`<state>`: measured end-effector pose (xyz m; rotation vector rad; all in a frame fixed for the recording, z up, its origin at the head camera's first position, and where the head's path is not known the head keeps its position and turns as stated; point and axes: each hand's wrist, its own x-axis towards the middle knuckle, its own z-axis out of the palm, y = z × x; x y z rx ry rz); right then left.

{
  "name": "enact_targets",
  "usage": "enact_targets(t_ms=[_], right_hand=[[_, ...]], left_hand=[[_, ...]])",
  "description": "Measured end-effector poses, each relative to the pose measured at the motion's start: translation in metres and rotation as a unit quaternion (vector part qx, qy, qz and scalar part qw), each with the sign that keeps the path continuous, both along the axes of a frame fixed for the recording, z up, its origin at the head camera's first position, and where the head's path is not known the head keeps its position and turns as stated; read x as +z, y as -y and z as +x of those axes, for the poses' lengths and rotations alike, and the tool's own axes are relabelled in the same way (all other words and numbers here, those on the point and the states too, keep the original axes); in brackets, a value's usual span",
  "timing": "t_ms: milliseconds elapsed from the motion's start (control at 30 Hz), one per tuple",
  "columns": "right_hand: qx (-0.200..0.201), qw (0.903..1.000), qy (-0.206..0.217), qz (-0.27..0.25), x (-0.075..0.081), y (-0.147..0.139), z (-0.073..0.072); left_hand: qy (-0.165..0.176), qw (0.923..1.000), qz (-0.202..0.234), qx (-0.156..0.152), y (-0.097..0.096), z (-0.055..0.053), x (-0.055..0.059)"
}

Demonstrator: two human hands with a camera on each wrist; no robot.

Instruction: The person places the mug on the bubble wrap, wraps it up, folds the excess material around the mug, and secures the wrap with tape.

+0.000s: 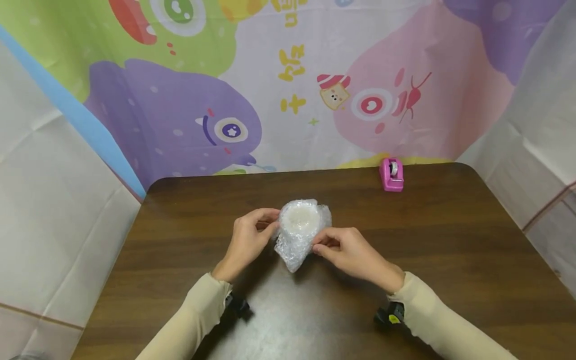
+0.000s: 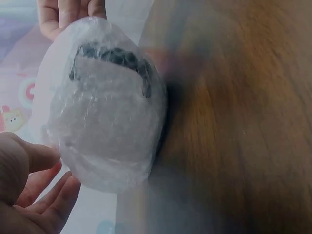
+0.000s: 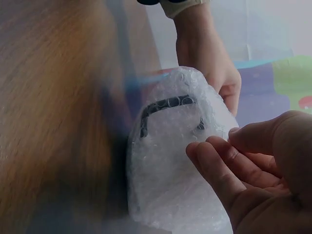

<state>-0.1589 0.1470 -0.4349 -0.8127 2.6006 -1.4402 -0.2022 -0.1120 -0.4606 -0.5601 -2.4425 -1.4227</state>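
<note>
A white, round-rimmed object in clear bubble wrap [image 1: 294, 250] is in the middle of the brown table. Through the wrap [image 2: 105, 122], a dark arched strip like a handle shows in both wrist views. The left hand [image 1: 249, 237] holds the package at its left side, with thumb and fingertips at the wrap's edge. From the other side, the right hand [image 1: 353, 250] pinches the wrap between thumb and fingers; the right wrist view shows this hand [image 3: 258, 170] close to the dark strip. A pointed corner of the wrap sticks out toward the person.
A pink tape dispenser [image 1: 391, 176] stands near the table's back right edge. Behind the wooden table [image 1: 180, 280] hangs a colourful cartoon curtain [image 1: 292, 130]. Light-coloured panels [image 1: 49, 200] rise at both sides.
</note>
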Motion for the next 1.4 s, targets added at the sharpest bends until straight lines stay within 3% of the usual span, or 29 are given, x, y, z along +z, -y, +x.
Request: enact_targets(t_ms=[267,467,633,800,867,1133,1267,1400], right_hand=[[0.027,0.9991,0.023,-0.023,0.001,0.020,0.002],[0.045,0.9987,0.008,-0.021,0.002,0.021,0.000],[0.020,0.9983,-0.053,-0.017,0.012,0.007,-0.006],[-0.012,0.9884,-0.150,-0.023,0.016,-0.008,-0.021],[-0.013,0.9852,-0.170,-0.016,0.015,-0.012,-0.028],[0.024,0.9846,-0.148,0.091,0.002,-0.018,-0.044],[0.038,0.9839,-0.133,0.114,-0.003,-0.018,-0.046],[0.035,0.9844,-0.128,0.116,-0.003,-0.017,-0.047]], left_hand=[[-0.008,1.0000,0.003,0.001,0.001,-0.010,0.001],[-0.064,0.9971,-0.025,0.034,0.005,-0.009,0.009],[-0.106,0.9935,-0.015,0.040,0.007,0.005,0.017],[-0.143,0.9894,-0.017,0.016,0.005,0.021,0.019],[-0.151,0.9881,-0.029,0.002,0.003,0.027,0.017],[-0.096,0.9860,-0.136,-0.014,-0.005,0.044,0.011],[-0.072,0.9849,-0.157,-0.010,-0.006,0.046,0.011],[-0.078,0.9833,-0.163,-0.013,-0.004,0.045,0.011]])
